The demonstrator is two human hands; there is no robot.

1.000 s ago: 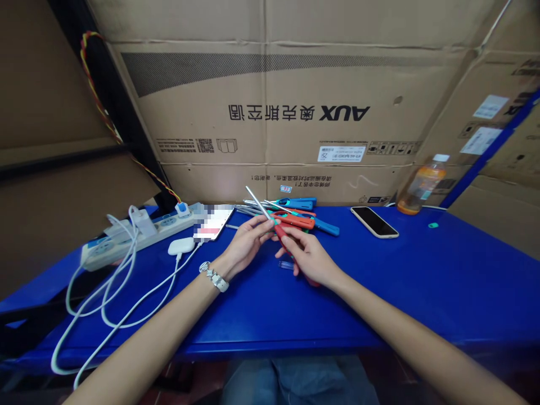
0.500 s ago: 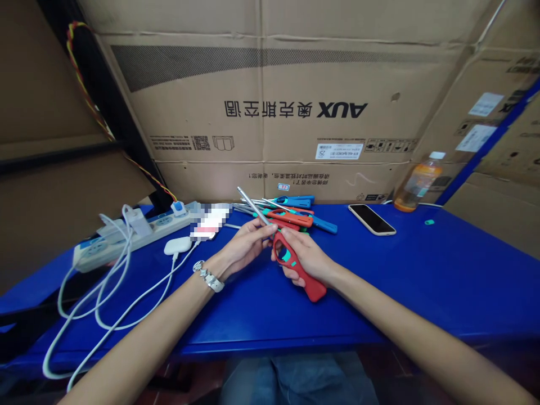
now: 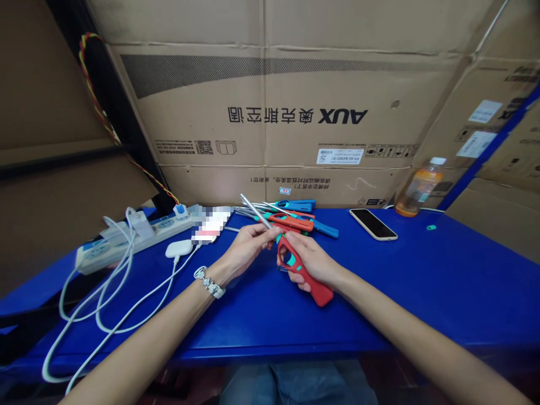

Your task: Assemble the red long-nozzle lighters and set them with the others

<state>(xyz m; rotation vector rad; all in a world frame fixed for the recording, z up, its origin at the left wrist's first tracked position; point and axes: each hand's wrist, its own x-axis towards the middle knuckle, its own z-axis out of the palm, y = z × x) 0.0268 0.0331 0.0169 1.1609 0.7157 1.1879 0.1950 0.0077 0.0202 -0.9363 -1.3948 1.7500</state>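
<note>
A red long-nosed gas lighter [image 3: 317, 289] with a teal trigger is held between my hands, its silver tube pointing up and to the left. My right hand [image 3: 310, 256] is wrapped around the red body from the right side. With thumb and fingers, my left hand [image 3: 253, 247] pinches the base of the tube, close to the teal collar. Just behind the hands lies a pile of similar lighters, among them an orange lighter [image 3: 297, 221] and a blue lighter [image 3: 295, 206], their tubes mostly pointing left. Some in the pile are partly covered.
On the left of the blue table [image 3: 405, 292] are a power strip [image 3: 126, 239], white cables and a white earbud case [image 3: 179, 248], near a blurred-out bright item. A phone [image 3: 373, 224], a bottle [image 3: 419, 188] and a small teal piece [image 3: 431, 228] are right. Cardboard [image 3: 261, 79] stands behind.
The held lighter has shifted slightly right and down in view, and its teal collar now shows between my hands. Both hands keep their grip. The whole view has tilted up a little.
</note>
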